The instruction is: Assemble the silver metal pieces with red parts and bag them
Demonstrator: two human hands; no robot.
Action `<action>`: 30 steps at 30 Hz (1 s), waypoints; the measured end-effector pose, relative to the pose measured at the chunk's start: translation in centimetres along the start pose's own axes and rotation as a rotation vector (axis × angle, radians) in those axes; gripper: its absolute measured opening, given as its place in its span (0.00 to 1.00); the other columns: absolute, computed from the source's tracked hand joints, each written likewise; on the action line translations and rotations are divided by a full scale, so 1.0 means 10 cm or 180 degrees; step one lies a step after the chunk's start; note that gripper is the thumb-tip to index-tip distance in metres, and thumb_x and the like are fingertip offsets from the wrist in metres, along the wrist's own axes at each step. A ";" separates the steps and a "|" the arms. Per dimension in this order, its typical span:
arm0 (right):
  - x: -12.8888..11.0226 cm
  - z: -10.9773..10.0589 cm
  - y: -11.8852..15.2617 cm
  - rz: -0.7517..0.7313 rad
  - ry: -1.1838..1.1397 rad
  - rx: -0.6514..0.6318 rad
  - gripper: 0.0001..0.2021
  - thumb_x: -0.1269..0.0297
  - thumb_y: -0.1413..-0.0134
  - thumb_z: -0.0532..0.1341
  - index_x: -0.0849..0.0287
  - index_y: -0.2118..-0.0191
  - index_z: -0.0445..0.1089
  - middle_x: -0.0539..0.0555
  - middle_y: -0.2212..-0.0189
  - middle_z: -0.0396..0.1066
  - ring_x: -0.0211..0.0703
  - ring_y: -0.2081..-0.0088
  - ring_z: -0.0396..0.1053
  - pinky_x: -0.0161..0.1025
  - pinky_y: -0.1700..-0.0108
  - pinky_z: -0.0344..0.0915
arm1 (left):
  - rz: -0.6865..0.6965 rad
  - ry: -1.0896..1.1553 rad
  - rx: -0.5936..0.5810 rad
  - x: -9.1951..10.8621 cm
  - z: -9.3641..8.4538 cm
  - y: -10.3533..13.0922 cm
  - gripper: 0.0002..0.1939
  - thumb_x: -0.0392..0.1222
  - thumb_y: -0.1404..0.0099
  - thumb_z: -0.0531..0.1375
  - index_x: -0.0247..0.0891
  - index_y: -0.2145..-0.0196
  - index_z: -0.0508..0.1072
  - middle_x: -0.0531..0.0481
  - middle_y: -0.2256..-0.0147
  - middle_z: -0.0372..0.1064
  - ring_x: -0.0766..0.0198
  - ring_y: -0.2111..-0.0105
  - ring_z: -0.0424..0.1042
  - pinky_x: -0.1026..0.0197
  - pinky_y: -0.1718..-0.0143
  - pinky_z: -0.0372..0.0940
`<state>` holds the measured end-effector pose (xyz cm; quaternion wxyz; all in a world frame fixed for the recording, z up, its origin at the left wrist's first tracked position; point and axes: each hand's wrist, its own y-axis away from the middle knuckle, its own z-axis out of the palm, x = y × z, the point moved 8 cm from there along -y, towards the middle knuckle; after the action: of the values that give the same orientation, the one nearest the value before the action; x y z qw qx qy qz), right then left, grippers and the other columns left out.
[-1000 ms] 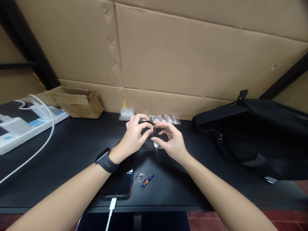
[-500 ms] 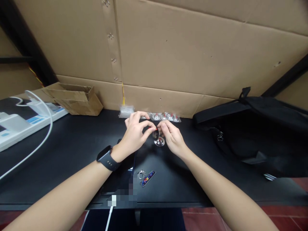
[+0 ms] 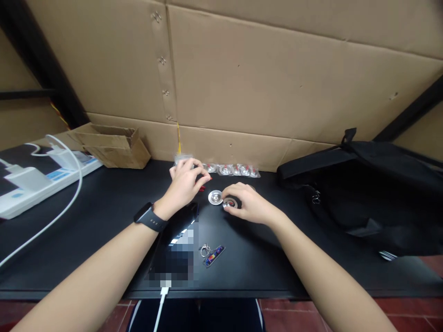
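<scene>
My left hand [image 3: 187, 180], wearing a black watch [image 3: 151, 216], has thumb and forefinger pinched on a small red piece [image 3: 210, 178], perhaps a cord end. More red cord [image 3: 202, 188] lies just below those fingers. My right hand [image 3: 249, 202] curls its fingers round the edge of a shiny small cymbal [image 3: 230, 203], low over the black table [image 3: 263, 272]. Another silver small cymbal [image 3: 215, 197], with a hole in its centre, rests flat beside it, between both hands. Farther back is a row of bagged small cymbals [image 3: 226, 169] with red parts, partly behind my left hand.
A phone or tablet [image 3: 176, 240] with a white cable lies below my left hand. Near it sits a colourful keychain [image 3: 213, 256]. An open cardboard box [image 3: 116, 147] and a white power strip [image 3: 41, 184] stand left; a black bag [image 3: 374, 193] lies right.
My hands have come apart: the left moved left with the red piece, the right lowered onto a cymbal. A cymbal now lies flat between them, its red part no longer visible.
</scene>
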<state>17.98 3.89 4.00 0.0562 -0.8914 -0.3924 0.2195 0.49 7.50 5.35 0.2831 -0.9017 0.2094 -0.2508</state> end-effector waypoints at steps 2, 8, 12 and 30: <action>-0.02 0.10 -0.01 0.0076 0.0173 0.0028 0.14 0.64 0.43 0.68 0.54 0.51 0.72 0.56 0.49 0.74 0.52 0.48 0.67 0.47 0.47 0.58 | 0.0097 -0.0088 -0.0025 -0.01 0.00 -0.01 0.08 0.47 0.29 0.61 0.43 0.63 0.77 0.47 0.53 0.70 0.50 0.47 0.61 0.49 0.51 0.51; -0.04 0.33 -0.08 0.0118 0.0482 0.0028 0.06 0.65 0.38 0.64 0.54 0.55 0.72 0.54 0.56 0.77 0.49 0.51 0.66 0.46 0.51 0.50 | 0.0105 -0.0052 -0.0159 -0.01 0.05 -0.01 0.10 0.49 0.28 0.59 0.41 0.62 0.75 0.47 0.54 0.71 0.52 0.51 0.63 0.51 0.53 0.52; 0.00 0.31 -0.10 0.0103 0.0571 0.0180 0.03 0.68 0.35 0.62 0.55 0.59 0.73 0.52 0.61 0.78 0.46 0.54 0.67 0.46 0.52 0.46 | 0.0205 0.0022 -0.0249 0.02 0.08 0.01 0.10 0.50 0.30 0.61 0.43 0.64 0.77 0.48 0.51 0.70 0.50 0.47 0.61 0.50 0.52 0.52; 0.46 0.03 -0.10 0.0750 -0.2932 0.1040 0.13 0.56 0.47 0.70 0.56 0.59 0.78 0.53 0.60 0.80 0.45 0.57 0.75 0.44 0.49 0.67 | 0.0292 0.0343 -0.0465 0.13 0.12 0.03 0.08 0.45 0.29 0.60 0.45 0.61 0.80 0.46 0.49 0.66 0.48 0.46 0.60 0.43 0.47 0.57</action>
<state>19.91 7.87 2.42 -0.0092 -0.7198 -0.2337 0.6536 2.14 7.09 4.73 0.2162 -0.8946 0.2831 -0.2697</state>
